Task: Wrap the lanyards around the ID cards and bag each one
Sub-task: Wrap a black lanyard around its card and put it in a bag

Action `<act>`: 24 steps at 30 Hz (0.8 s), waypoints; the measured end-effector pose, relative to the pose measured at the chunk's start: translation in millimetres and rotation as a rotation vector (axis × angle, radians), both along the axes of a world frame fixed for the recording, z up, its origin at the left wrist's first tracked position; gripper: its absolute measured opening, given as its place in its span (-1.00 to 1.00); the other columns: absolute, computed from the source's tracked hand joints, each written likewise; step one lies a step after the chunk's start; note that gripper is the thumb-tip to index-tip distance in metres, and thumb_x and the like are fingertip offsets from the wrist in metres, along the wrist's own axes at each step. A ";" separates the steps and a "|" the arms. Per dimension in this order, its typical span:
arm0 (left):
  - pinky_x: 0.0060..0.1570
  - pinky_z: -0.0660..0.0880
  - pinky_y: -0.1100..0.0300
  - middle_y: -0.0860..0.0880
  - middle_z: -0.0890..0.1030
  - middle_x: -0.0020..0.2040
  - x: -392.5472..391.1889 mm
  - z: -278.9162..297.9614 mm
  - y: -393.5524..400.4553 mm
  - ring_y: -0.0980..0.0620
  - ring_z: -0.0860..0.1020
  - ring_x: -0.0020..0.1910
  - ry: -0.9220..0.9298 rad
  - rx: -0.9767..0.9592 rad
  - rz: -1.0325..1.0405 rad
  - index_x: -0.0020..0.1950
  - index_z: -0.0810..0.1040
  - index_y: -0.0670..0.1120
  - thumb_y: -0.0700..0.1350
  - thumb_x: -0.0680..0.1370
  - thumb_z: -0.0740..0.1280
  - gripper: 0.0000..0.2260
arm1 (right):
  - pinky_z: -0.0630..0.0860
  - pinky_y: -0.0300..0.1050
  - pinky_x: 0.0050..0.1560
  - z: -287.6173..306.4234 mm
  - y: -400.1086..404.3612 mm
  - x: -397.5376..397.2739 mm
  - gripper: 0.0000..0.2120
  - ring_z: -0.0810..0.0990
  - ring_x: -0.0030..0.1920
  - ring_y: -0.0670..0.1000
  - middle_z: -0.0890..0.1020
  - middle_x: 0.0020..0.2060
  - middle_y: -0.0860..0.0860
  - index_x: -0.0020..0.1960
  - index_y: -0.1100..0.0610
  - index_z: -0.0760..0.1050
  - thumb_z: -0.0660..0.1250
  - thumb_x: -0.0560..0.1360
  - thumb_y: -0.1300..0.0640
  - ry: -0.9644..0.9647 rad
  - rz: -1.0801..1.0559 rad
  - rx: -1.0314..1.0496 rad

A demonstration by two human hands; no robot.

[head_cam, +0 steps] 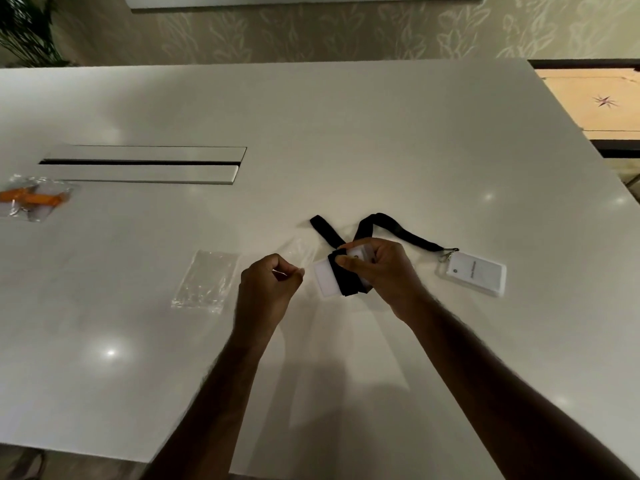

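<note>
Lying beside right hand (381,271): ID card (476,273), print perhaps illegible.

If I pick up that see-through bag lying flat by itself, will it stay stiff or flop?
The clear plastic bag would probably flop: it looks thin and crinkled. It is likely very light, so it might slide on the glossy table if pushed. It holds nothing visible, so it should not tip or roll.

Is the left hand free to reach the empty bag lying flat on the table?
Probably not yet. The left hand pinches another clear bag, so it is busy, though the flat bag lies close beside it with nothing between them.
</note>
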State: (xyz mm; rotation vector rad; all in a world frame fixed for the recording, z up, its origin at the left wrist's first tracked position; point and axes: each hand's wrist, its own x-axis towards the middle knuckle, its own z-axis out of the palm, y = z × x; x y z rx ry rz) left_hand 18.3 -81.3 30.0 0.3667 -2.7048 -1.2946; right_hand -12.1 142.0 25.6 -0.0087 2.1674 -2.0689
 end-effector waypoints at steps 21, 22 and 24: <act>-0.19 0.48 0.17 0.12 0.65 -0.13 11.0 10.4 18.9 0.11 0.60 -0.21 0.260 -0.298 -0.182 -0.11 0.64 0.00 -0.16 0.52 0.49 -0.93 | 0.58 -0.28 -0.30 -6.9 -6.5 -9.9 -0.89 0.70 -0.16 -0.15 0.73 -0.21 -0.14 -0.06 -0.05 0.71 0.61 0.47 0.00 -0.004 -0.260 0.072; -0.18 0.51 0.18 0.13 0.66 -0.11 11.1 9.8 17.9 0.13 0.61 -0.21 0.257 -0.260 -0.179 -0.09 0.66 0.00 -0.17 0.52 0.48 -0.93 | 0.61 -0.21 -0.28 -7.7 -7.8 -10.1 -0.86 0.72 -0.11 -0.08 0.74 -0.17 -0.09 -0.02 -0.01 0.72 0.61 0.47 0.00 -0.015 -0.272 0.056; -0.19 0.53 0.25 0.13 0.67 -0.10 11.8 7.8 17.4 0.18 0.63 -0.21 0.233 -0.181 -0.159 -0.06 0.68 0.00 -0.17 0.53 0.47 -0.93 | 0.68 -0.10 -0.21 -7.9 -11.7 -9.4 -0.81 0.74 -0.05 0.01 0.76 -0.10 0.00 0.02 0.04 0.73 0.61 0.47 0.00 -0.039 -0.296 0.030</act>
